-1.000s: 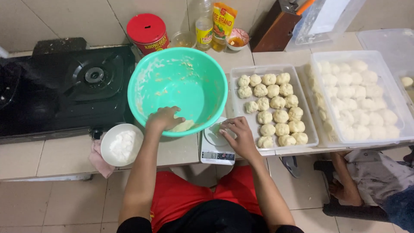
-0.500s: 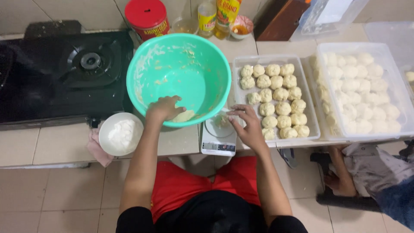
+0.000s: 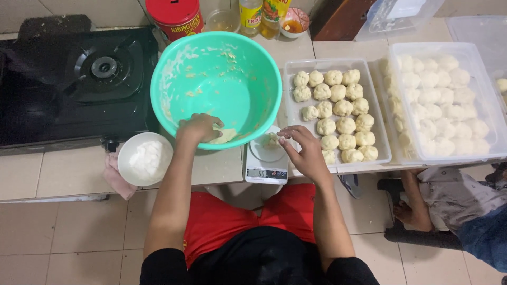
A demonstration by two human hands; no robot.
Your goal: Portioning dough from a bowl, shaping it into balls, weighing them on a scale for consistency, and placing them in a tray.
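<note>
Two hands portioning dough between mixing bowl and scale.

Inside the green bowl (image 3: 216, 87), the left hand (image 3: 198, 128) closes on the last dough (image 3: 224, 136) at its near wall; the right hand (image 3: 302, 150), fingers loosely bent, touches the small dough piece (image 3: 270, 140) on the kitchen scale (image 3: 266, 161). Judged: weighing step; next calls for adjusting the portion.

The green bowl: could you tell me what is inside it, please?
Dough smears on the green bowl and a dough lump under the left hand, which covers part of it.
</note>
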